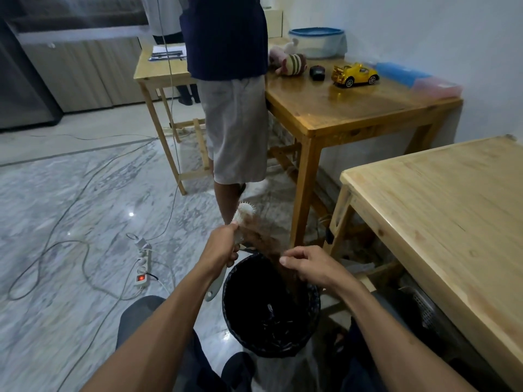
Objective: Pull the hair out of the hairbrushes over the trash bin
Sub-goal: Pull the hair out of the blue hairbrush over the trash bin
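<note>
My left hand (pixel 223 246) grips a white hairbrush (pixel 244 215) by its neck, head pointing up and away, handle end sticking out below my wrist. A clump of brown hair (pixel 261 236) stretches from the bristles down to my right hand (pixel 308 265), whose fingers pinch it above the far rim of the black trash bin (pixel 226 301). The bin, lined with a dark bag, stands on the floor between my knees.
A person in grey shorts (pixel 237 128) stands just beyond the bin, beside a wooden table (pixel 368 108) holding a yellow toy car (pixel 355 75) and plush toys. A pale wooden table (pixel 452 216) is on my right. A power strip (pixel 142 264) and cables lie on the marble floor to the left.
</note>
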The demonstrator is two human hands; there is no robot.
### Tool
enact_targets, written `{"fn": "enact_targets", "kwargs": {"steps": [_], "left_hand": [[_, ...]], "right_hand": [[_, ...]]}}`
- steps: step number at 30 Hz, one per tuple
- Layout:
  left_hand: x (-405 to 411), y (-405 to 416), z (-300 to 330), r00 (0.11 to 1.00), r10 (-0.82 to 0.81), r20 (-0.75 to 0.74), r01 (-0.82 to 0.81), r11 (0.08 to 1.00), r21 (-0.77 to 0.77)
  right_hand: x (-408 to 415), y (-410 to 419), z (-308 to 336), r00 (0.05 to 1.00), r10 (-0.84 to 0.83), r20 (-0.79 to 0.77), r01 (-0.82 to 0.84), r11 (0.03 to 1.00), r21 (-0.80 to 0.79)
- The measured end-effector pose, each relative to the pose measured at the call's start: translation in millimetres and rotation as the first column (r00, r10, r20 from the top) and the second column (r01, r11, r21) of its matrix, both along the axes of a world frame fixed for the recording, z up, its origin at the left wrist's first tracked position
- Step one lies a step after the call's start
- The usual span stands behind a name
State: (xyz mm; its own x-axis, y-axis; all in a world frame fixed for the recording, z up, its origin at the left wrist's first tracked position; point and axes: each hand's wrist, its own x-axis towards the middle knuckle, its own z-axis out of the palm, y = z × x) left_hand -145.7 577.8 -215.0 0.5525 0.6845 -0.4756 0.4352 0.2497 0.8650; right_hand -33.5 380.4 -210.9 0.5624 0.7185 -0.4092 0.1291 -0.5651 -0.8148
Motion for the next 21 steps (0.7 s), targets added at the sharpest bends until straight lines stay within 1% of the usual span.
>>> {"fn": "enact_targets", "kwargs": {"steps": [1,2,5,8,9,11,12,13,15,17,19,21], "left_hand": [[-1.4,-2.0,1.5,0.999,-0.038,-0.001,0.038,0.999,0.021],[-2.3,-4.0,3.6,0.997,-0.077,-0.008,0.077,0.996,0.048],[-3.0,-8.6,6.3,0.976,-0.202,-0.076,0.213,0.956,0.203],[-3.8,-14.7,2.6,0.943,-0.290,-0.162,0.332,0.834,0.441],[-3.3,-17.4,1.2,0.932,-0.305,-0.195,0.362,0.787,0.500],[-1.8,-22.0,0.6,0.916,-0.301,-0.265,0.400,0.724,0.562],[-1.1,-22.3,0.9,0.914,-0.282,-0.291,0.402,0.718,0.568],[-1.3,-19.6,0.3,0.919,-0.246,-0.308,0.383,0.742,0.550],[-5.5,-6.5,-4.0,0.944,-0.141,-0.298,0.277,0.829,0.485],[-13.5,7.6,-8.9,0.956,-0.055,-0.287,0.181,0.882,0.436],[-19.1,15.1,-12.1,0.957,-0.029,-0.287,0.155,0.892,0.425],[-19.0,12.4,-11.4,0.951,-0.079,-0.299,0.217,0.858,0.466]], "right_hand": [[1.2,1.8,0.0,1.000,-0.009,-0.003,0.009,1.000,-0.021],[1.9,4.1,0.5,0.999,-0.052,-0.016,0.052,0.999,-0.002],[-0.1,13.7,1.6,0.981,-0.192,-0.038,0.196,0.967,0.165],[-2.3,27.6,3.7,0.964,-0.262,-0.045,0.264,0.920,0.290],[-2.6,32.2,3.6,0.959,-0.281,-0.039,0.279,0.909,0.310],[-3.0,38.7,0.4,0.950,-0.309,0.042,0.283,0.910,0.303],[-2.7,39.0,-2.9,0.944,-0.322,0.071,0.289,0.912,0.292],[-1.6,37.5,-6.5,0.937,-0.342,0.079,0.307,0.907,0.288],[2.0,29.0,-10.7,0.915,-0.401,0.050,0.372,0.884,0.285],[9.5,16.2,-12.7,0.888,-0.459,-0.009,0.445,0.856,0.265],[17.7,4.6,-15.9,0.875,-0.480,-0.066,0.482,0.851,0.208],[19.9,-0.2,-19.2,0.897,-0.436,-0.077,0.443,0.886,0.141]]}}
